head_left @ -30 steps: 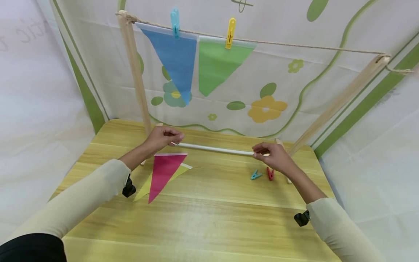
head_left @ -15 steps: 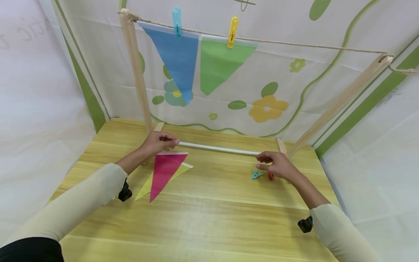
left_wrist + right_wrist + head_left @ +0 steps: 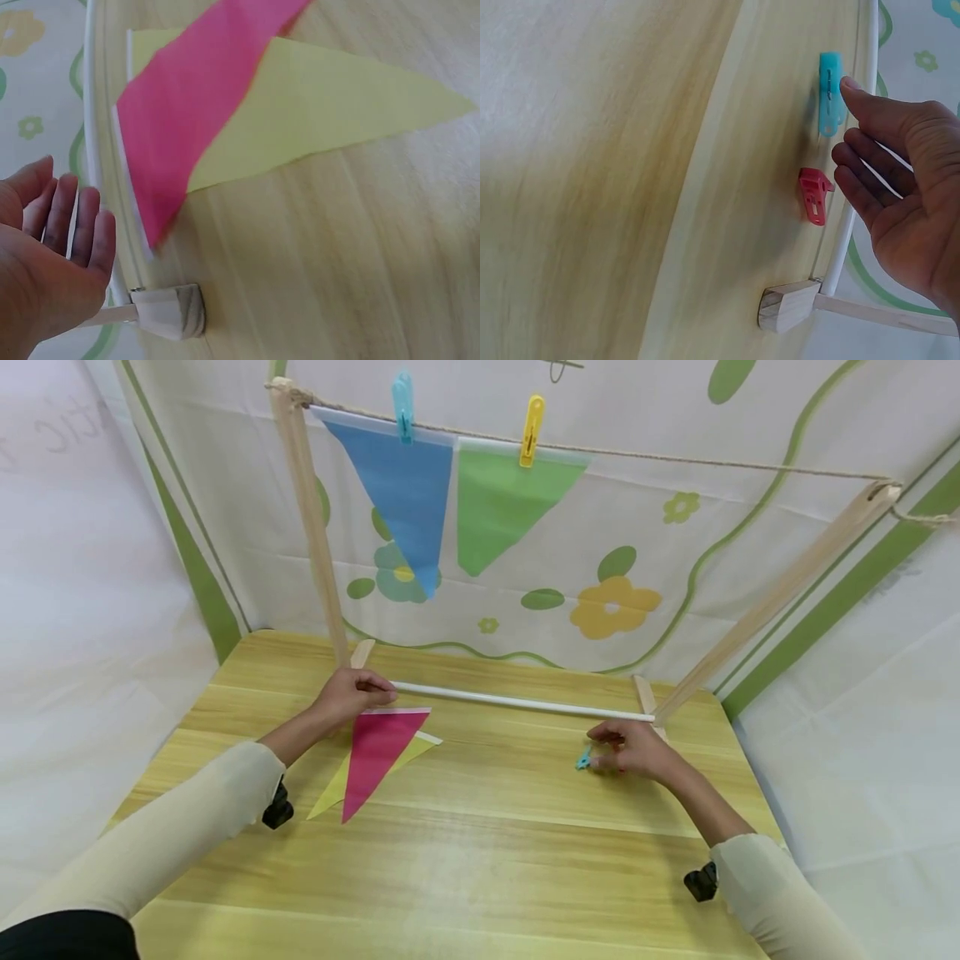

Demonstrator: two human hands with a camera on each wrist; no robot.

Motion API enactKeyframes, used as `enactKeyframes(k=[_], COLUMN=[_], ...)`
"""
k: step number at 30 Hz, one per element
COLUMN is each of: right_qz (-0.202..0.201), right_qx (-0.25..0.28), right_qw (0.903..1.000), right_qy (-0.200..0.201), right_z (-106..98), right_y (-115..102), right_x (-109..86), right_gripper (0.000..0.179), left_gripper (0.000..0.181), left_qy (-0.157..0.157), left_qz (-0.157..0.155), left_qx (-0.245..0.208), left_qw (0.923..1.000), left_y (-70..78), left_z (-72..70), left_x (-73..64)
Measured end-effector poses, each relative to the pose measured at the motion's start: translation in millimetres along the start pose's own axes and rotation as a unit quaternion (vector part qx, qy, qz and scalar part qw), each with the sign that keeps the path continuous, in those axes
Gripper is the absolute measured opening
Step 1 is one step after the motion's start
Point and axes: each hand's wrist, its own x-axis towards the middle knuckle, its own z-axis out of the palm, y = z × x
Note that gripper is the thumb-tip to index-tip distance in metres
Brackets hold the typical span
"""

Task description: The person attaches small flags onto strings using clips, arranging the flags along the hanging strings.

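My right hand (image 3: 633,750) is at a blue clothespin (image 3: 583,757), with thumb and index fingertips at it; in the right wrist view the thumb tip meets the clothespin's side and its slotted face shows. Close by lies a red clothespin (image 3: 814,195), mostly covered by the hand in the head view. Fingers loosely bent and holding nothing, my left hand (image 3: 352,695) hovers by the white top edge of a pink pennant (image 3: 380,752). That pennant lies across a yellow pennant (image 3: 315,105). Behind both hands a white rod (image 3: 517,702) stretches between the stand's feet.
Two wooden posts, left (image 3: 311,518) and right (image 3: 772,597), carry a twine line (image 3: 675,463). On it hang a blue pennant (image 3: 408,485) with a light-blue clothespin (image 3: 402,408) and a green pennant (image 3: 510,497) with a yellow clothespin (image 3: 532,431).
Both hands have left the rod, which now lies between the stand's feet. My right hand has come down to the blue clothespin, which has turned; my left has drawn back toward the left.
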Motion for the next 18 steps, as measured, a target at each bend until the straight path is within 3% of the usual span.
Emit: enactKeyframes(k=[8, 18], right_qz=[-0.039, -0.047], right_qx=[-0.031, -0.066], right_qw=[0.9988, 0.9967], right_qy=[-0.005, -0.011], right_z=[4.3, 6.8], right_y=[1.6, 2.0], right_x=[2.3, 5.9], right_gripper=[0.047, 0.04], left_gripper=[0.026, 0.031], left_qy=[0.0, -0.02], left_qz=[0.002, 0.001], left_qx=[0.041, 0.078], left_qw=[0.9992, 0.9967], left_y=[-7.0, -14.3], left_z=[2.8, 5.0], left_x=[2.0, 4.3])
